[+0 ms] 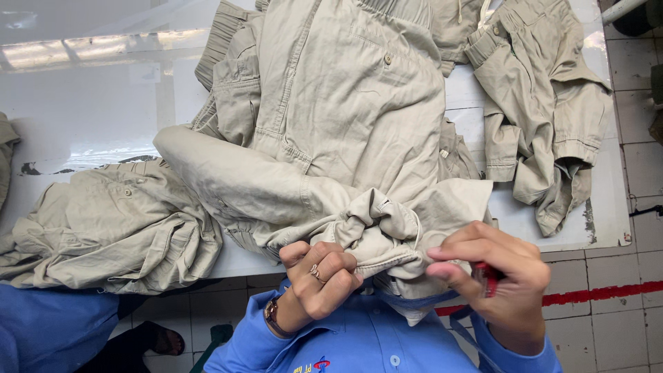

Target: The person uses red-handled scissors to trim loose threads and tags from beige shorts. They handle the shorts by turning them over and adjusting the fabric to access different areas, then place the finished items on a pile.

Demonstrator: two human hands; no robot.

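A pair of beige trousers (331,117) lies spread over the white table (90,103), its near end bunched up at the table's front edge. My left hand (319,282), with a ring and a wristwatch, is closed around that bunched fabric (376,231). My right hand (494,280) grips a small red tool (487,278). Its thumb and forefinger sit against the same fold of cloth. My blue shirt (359,342) fills the bottom of the view.
More beige garments lie on the table: one heap at the left (110,231) and one at the right (545,117), partly hanging over the edge. Below is a tiled floor with a red line (601,292). A sandalled foot (162,340) shows at the bottom left.
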